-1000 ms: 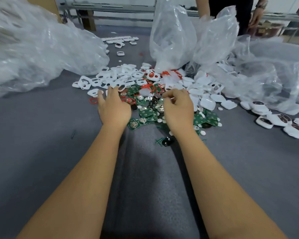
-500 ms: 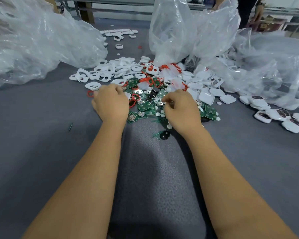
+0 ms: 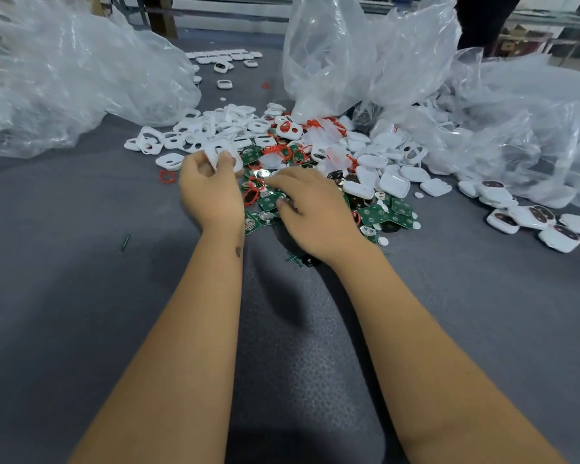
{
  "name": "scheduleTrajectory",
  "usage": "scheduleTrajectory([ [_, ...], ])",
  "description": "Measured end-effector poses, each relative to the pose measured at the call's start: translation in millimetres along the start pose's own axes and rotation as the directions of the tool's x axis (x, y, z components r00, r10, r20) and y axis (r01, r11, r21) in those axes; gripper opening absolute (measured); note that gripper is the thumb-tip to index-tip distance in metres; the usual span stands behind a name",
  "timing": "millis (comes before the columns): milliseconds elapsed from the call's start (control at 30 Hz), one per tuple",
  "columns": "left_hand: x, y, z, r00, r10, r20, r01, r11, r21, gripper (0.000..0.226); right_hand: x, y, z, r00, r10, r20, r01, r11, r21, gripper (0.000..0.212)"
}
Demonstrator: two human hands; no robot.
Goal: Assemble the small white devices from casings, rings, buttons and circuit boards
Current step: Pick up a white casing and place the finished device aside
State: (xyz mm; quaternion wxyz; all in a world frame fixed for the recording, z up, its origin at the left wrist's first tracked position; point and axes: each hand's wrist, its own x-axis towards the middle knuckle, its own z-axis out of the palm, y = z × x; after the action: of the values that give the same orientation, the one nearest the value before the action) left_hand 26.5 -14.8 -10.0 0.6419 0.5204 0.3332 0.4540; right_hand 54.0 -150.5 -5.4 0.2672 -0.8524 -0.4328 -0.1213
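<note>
My left hand (image 3: 211, 192) is raised just above the grey bench (image 3: 81, 296), thumb and fingers pinching a white casing (image 3: 223, 155) with an opening in its face, held tilted. My right hand (image 3: 310, 209) lies palm down over the heap of green circuit boards (image 3: 379, 216), fingers reaching toward ten o'clock; whether the fingertips have caught anything, I cannot tell, as the hand is blurred.

The parts spread from the hands outward. At eleven to twelve o'clock lies a scatter of open white casing frames (image 3: 195, 135). At twelve, tangled red rings (image 3: 282, 152) mix with boards. At one to two o'clock sit solid white casing backs (image 3: 394, 184). A single red ring (image 3: 167, 176) lies on the bench at nine o'clock of my left hand. At three o'clock, well apart, a small group of finished devices (image 3: 533, 222) rests. Crumpled clear plastic bags (image 3: 64, 78) ring the far bench.

I judge this to be the start of one device: casing in hand, picking the next part. The next move calls for lifting one ring or board free of the tangle without dragging neighbours, then seating it squarely in the casing.
</note>
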Motion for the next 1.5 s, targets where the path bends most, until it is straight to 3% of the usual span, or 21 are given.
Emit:
scheduleTrajectory([
  [133, 7.7, -2.9, -5.0, 0.988, -0.033, -0.149, -0.002, 0.974, -0.227, 0.008, 15.7, -10.5, 12.0, 0.991, 0.018, 0.135, -0.011, 0.999, -0.053, 0.037],
  [300, 7.5, -6.2, -5.4, 0.995, -0.001, -0.101, -0.015, 0.986, -0.167, 0.02, 24.8, -11.8, 16.2, 0.987, 0.104, 0.12, -0.092, 0.991, -0.1, 0.017],
  [400, 4.5, -5.9, -4.4, 0.997, 0.043, -0.056, -0.049, 0.992, -0.114, 0.012, 19.2, -7.6, 9.8, 0.986, 0.164, 0.036, -0.168, 0.973, 0.161, 0.009],
  [467, -0.3, -4.8, -3.4, 0.997, 0.071, 0.013, -0.07, 0.997, -0.04, 0.015, 12.7, -2.1, -0.1, 0.968, 0.248, -0.02, -0.217, 0.881, 0.421, 0.009],
  [600, -21.0, -1.5, 6.6, 0.972, 0.108, 0.209, -0.141, 0.979, 0.146, 0.006, 3.5, 14.2, -21.2, 0.915, 0.398, -0.064, -0.23, 0.646, 0.728, 0.016],
  [667, -34.7, -0.3, 15.1, 0.942, 0.139, 0.306, -0.173, 0.981, 0.085, 0.02, -2.6, 21.0, -27.9, 0.894, 0.444, -0.061, -0.215, 0.544, 0.811, 0.016],
  [733, -45.5, 2.0, 21.0, 0.894, 0.194, 0.403, -0.224, 0.974, 0.028, 0.035, -9.1, 27.6, -30.8, 0.885, 0.46, -0.076, -0.199, 0.52, 0.831, 0.015],
  [833, -56.4, 4.4, 27.7, 0.813, 0.165, 0.558, -0.236, 0.97, 0.057, 0.033, -14.4, 34.6, -32.4, 0.877, 0.472, -0.093, -0.164, 0.476, 0.864, 0.013],
  [933, -60.7, 2.8, 29.5, 0.81, 0.102, 0.578, -0.159, 0.986, 0.048, 0.03, -15.3, 35.3, -33.4, 0.861, 0.499, -0.099, -0.123, 0.393, 0.911, 0.012],
  [1000, -59.6, 1.6, 28.6, 0.823, 0.069, 0.564, -0.097, 0.995, 0.019, 0.029, -15.8, 34.9, -32.9, 0.834, 0.53, -0.151, -0.093, 0.404, 0.91, 0.013],
  [1100, -57.3, -0.1, 25.8, 0.821, 0.023, 0.57, -0.034, 0.999, 0.008, 0.024, -16.7, 34.1, -29.4, 0.804, 0.537, -0.255, -0.095, 0.539, 0.837, 0.013],
  [1300, -58.0, 1.5, 26.3, 0.761, -0.102, 0.641, 0.136, 0.991, -0.005, 0.013, -18.4, 31.7, -19.7, 0.878, 0.339, -0.339, -0.091, 0.813, 0.576, 0.012],
  [1500, -57.0, 3.5, 24.9, 0.719, -0.093, 0.689, 0.164, 0.986, -0.039, 0.01, -17.7, 30.8, -16.1, 0.887, 0.316, -0.335, -0.094, 0.836, 0.54, 0.019],
])
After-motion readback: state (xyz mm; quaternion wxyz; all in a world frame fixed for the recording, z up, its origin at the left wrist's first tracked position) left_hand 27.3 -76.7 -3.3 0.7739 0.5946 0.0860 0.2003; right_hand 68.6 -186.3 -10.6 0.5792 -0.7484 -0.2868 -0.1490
